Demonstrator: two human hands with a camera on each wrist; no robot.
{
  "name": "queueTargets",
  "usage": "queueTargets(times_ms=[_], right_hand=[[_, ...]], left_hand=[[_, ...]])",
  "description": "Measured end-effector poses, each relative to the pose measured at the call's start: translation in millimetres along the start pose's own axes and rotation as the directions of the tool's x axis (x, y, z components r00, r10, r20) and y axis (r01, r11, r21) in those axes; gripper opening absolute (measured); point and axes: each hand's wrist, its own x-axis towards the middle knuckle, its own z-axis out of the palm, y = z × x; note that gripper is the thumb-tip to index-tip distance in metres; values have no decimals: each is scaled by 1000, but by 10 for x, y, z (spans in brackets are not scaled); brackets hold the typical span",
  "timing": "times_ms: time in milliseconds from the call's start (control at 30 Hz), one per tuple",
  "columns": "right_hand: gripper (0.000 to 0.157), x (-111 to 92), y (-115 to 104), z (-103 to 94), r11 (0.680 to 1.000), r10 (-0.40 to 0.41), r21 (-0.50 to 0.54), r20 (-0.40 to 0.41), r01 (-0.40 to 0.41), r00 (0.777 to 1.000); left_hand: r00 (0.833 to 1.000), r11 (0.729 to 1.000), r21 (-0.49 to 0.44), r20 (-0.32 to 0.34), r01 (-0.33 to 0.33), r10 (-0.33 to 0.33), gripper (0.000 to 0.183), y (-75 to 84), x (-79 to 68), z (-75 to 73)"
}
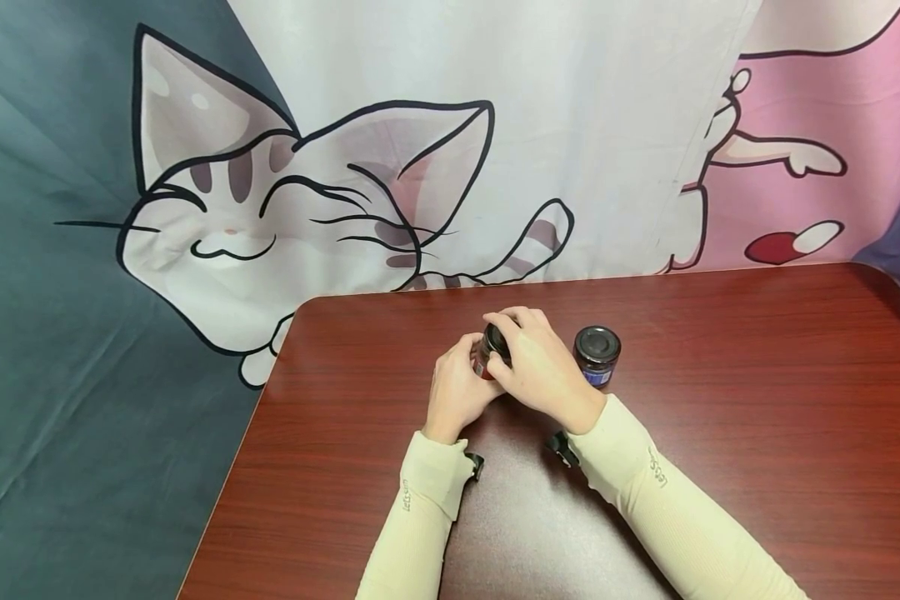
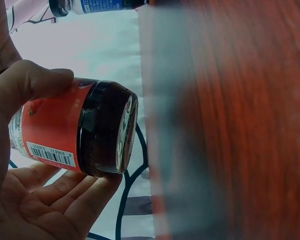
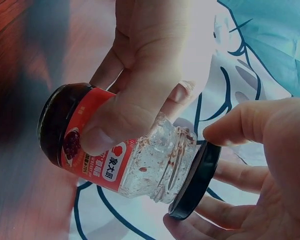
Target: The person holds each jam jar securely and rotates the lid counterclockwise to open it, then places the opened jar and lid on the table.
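Observation:
A glass jam jar with a red label is held off the table by my left hand, thumb on one side and fingers on the other. Dark contents fill its bottom end, and the clear upper glass has residue on it. My right hand pinches the black lid by its edge, thumb opposite fingers. At the jar's mouth, the lid leaves the glass threads exposed; whether it touches the rim I cannot tell. The left wrist view shows the barcode side of the label and the jar's base.
Right of my hands, a second jar with a black lid and blue label stands upright on the reddish-brown table. Behind the table's far edge hangs a cloth printed with cartoon cats.

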Motion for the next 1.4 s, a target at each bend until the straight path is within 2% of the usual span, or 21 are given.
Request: queueTargets(times_ms=[600, 967, 1400], right_hand=[[43, -13, 15, -5, 1000, 5, 9, -27, -4, 1000], [44, -30, 32, 12, 1000, 25, 8, -40, -24, 999], [45, -76, 70, 37, 998, 60, 33, -69, -58, 996]], left_hand=[[1000, 1000, -2, -6, 13, -13, 61, -3, 24, -15], [999, 999, -13, 9, 41, -41, 58, -15, 28, -8], [1000, 1000, -6, 2, 27, -27, 62, -23, 20, -9]])
